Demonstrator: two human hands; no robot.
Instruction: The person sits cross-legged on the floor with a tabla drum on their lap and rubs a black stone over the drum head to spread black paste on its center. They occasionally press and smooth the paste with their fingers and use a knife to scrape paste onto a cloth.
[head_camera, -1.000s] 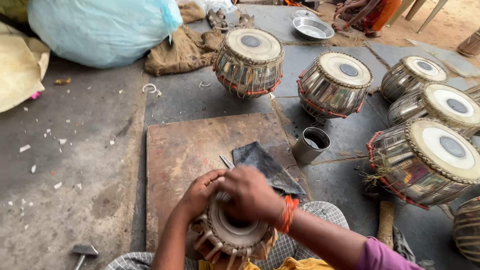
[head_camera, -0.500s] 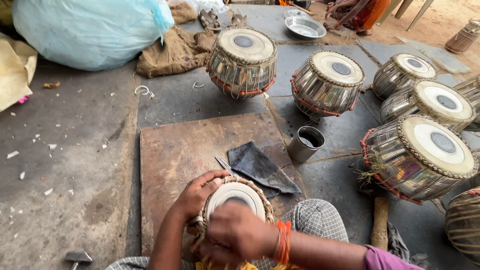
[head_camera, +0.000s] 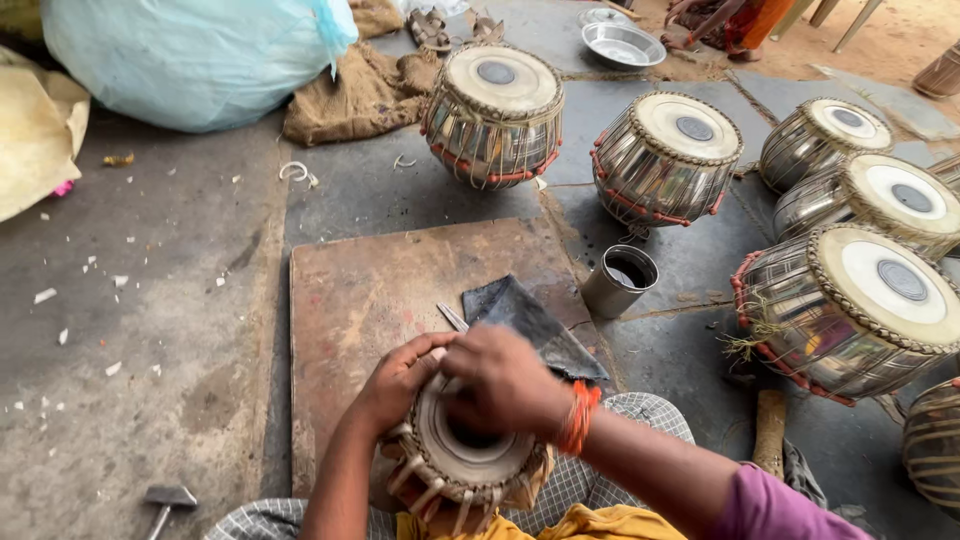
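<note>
The small drum (head_camera: 462, 462) sits in the person's lap, head up; left hand (head_camera: 395, 378) cups its rim, right hand (head_camera: 505, 378) presses fingers onto the skin; it looks rigid and weighty, its skin delicate; best held by the laced sides.

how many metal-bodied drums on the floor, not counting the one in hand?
5 fully identifiable: one top centre, one right of it, two at upper right, one large at right. Partial objects at the right edge may be more.
</note>
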